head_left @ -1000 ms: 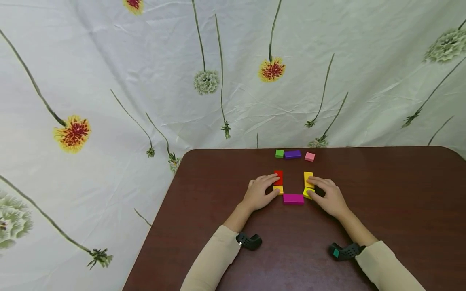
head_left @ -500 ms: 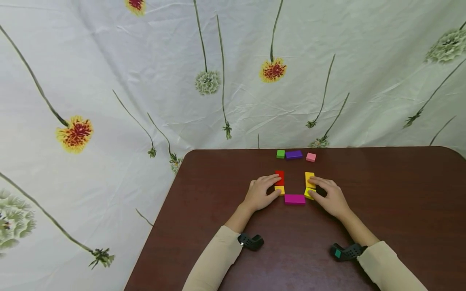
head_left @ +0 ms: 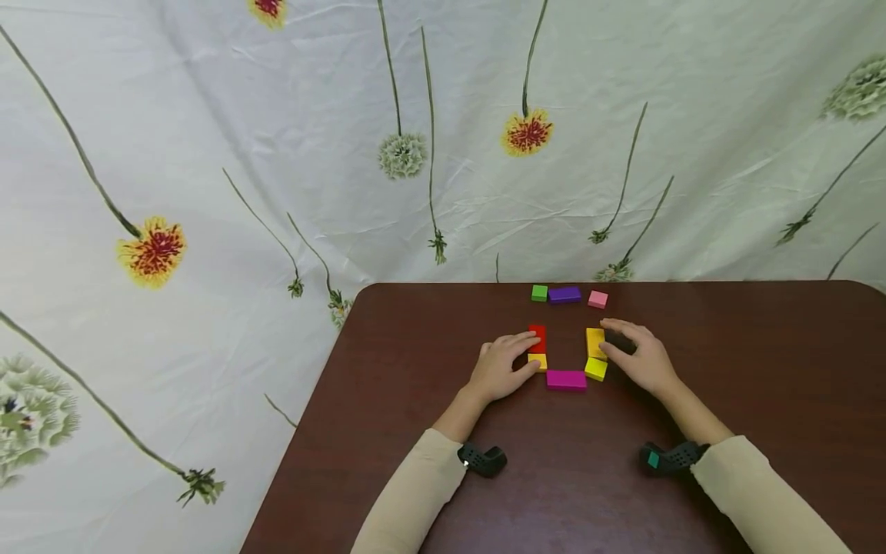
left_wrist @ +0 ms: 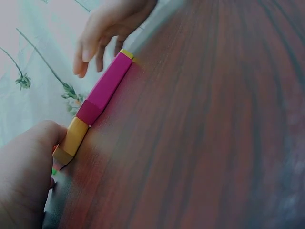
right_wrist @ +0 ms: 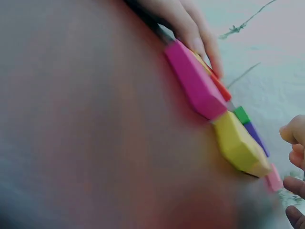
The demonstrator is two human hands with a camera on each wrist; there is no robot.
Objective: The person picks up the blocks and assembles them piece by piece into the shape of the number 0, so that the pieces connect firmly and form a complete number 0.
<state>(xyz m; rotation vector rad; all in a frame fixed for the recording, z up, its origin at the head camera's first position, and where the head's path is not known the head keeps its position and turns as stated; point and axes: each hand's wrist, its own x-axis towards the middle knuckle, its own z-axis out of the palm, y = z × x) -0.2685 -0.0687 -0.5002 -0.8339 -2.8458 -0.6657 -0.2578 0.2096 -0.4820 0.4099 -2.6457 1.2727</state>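
Observation:
In the head view, the fingertips of my left hand [head_left: 500,368] rest on a red block [head_left: 539,328], and its thumb touches a small orange block [head_left: 543,358] just in front. A magenta block [head_left: 566,381] lies crosswise at the near side. To its right, a long yellow-orange block [head_left: 593,339] stands behind a slightly turned, brighter yellow block [head_left: 596,369]. My right hand [head_left: 647,362] hovers beside these two with loosely bent, spread fingers and holds nothing. Its thumb tip overlaps the long block's edge; whether they touch, I cannot tell.
Toward the far table edge lie a green block [head_left: 539,292], a purple block [head_left: 564,295] and a pink block [head_left: 597,299]. Behind the dark brown table [head_left: 415,323] hangs a flower-printed cloth [head_left: 311,115]. Each wrist wears a black band [head_left: 484,459].
My right hand has let go of the two yellow blocks and moved up and to the right. The left hand stays on the red and orange blocks. The head view has shifted slightly.

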